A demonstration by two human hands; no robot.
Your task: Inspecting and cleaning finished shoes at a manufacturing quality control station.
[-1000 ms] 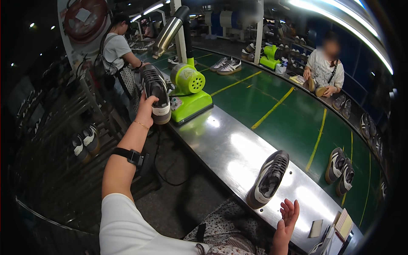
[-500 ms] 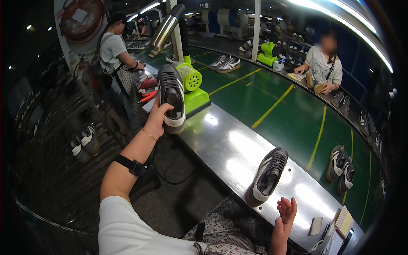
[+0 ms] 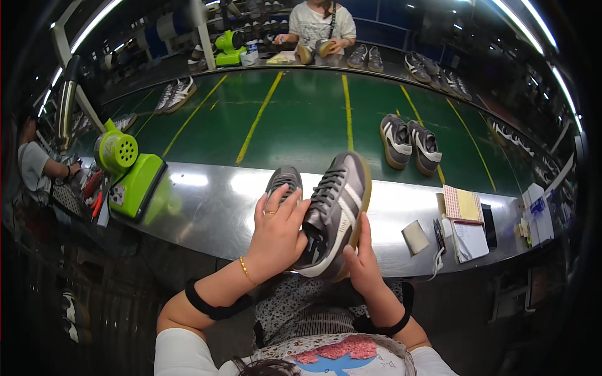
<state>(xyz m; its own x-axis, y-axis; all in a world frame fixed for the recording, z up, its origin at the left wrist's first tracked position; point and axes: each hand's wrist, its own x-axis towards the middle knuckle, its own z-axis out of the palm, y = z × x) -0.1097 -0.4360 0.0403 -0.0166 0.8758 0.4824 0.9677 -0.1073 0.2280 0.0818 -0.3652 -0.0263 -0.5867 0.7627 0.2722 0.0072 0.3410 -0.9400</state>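
Note:
A grey sneaker (image 3: 338,207) with white stripes and a gum sole is tilted up in front of me, toe pointing away. My right hand (image 3: 364,260) grips it from the right, along the sole near the heel. Its fingers are partly hidden behind the shoe. My left hand (image 3: 279,225) is spread open beside the sneaker's left side, its thumb by the shoe's collar. Behind those fingers is a second grey sneaker (image 3: 285,177), of which mostly the toe and laces show; whether my hand touches it I cannot tell.
The metal bench (image 3: 207,219) borders a green conveyor belt (image 3: 307,125) carrying a sneaker pair (image 3: 411,145). A green blower machine (image 3: 135,182) stands left; a notepad (image 3: 467,235) and a pale flat block (image 3: 415,237) lie right. Across the belt, a person (image 3: 323,28) handles shoes.
The view has swung right. My left hand has come from the green machine to the bench before me and no longer grips a shoe. My right hand, empty before, now holds a sneaker.

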